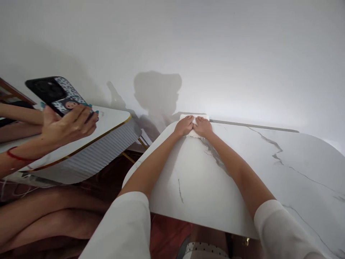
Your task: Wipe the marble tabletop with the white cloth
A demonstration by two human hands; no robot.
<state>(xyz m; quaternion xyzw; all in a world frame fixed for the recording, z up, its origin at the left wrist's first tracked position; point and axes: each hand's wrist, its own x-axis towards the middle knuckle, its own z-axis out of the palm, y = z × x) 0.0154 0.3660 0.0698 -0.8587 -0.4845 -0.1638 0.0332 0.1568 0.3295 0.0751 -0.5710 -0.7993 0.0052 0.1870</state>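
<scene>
Both my arms reach straight out over a white marble table [242, 172]. My left hand [184, 126] and my right hand [203, 127] lie side by side, palms down, on a small white folded cloth [194, 118] at the table's far edge by the wall. The fingers of both hands are stretched flat and press on the cloth. Most of the cloth is hidden under my hands.
At the left, another person's hand [67, 124] holds a phone in a patterned case [58, 94] over a smaller white table with a gold rim [113, 127]. That person's legs show below. A dark gap and reddish floor [167, 233] separate the two tables.
</scene>
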